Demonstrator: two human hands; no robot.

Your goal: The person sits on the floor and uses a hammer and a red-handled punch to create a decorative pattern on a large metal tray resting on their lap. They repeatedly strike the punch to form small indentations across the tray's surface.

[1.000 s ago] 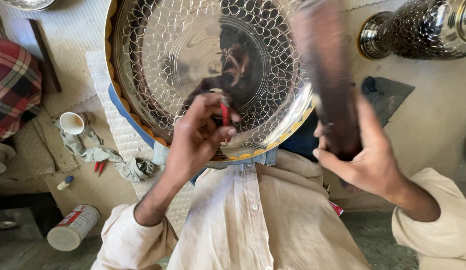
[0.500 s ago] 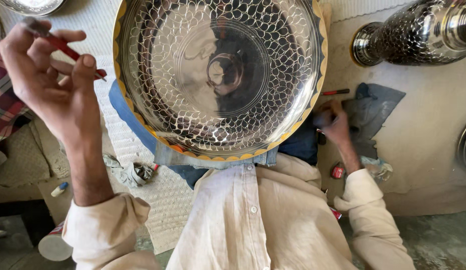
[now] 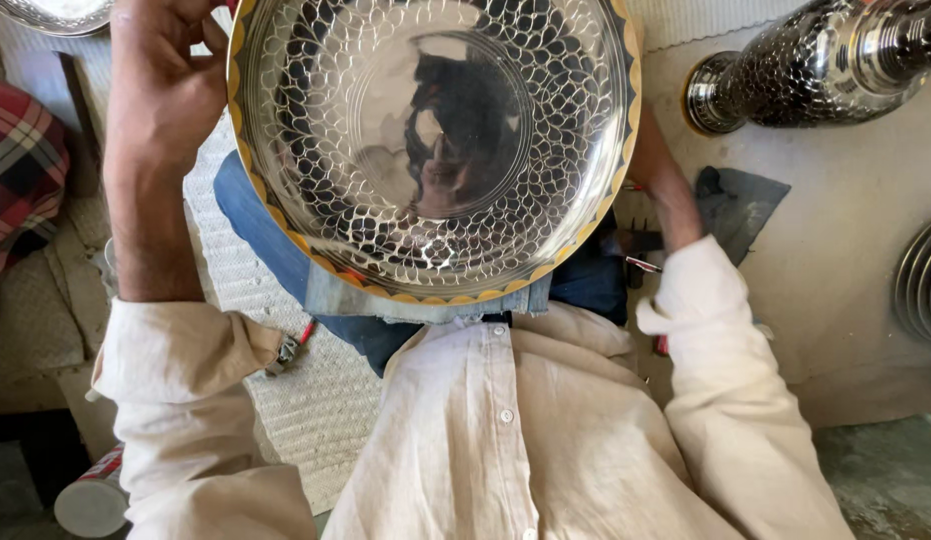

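A large shiny metal plate [image 3: 435, 150] with an engraved scale pattern and a yellow rim rests on my lap, over blue jeans. My left hand [image 3: 160, 90] is raised beside the plate's left rim. Its fingers are curled and partly cut off by the top edge, where a red tip of a thin tool [image 3: 228, 5] shows. My right hand [image 3: 657, 175] reaches down behind the plate's right rim. Only its wrist and back show, so its fingers and anything they hold are hidden.
A patterned metal vase [image 3: 815, 70] lies at the upper right, with a dark cloth [image 3: 740, 205] below it. Ribbed metalware [image 3: 923, 285] sits at the right edge. A plaid cloth [image 3: 25, 170] and a can [image 3: 90, 495] are at the left. Small tools [image 3: 285, 350] lie on the woven mat [image 3: 315, 410].
My left hand has come in from the far left to the plate's left rim. My right hand has slid further behind the plate's right edge. The view has tilted slightly.
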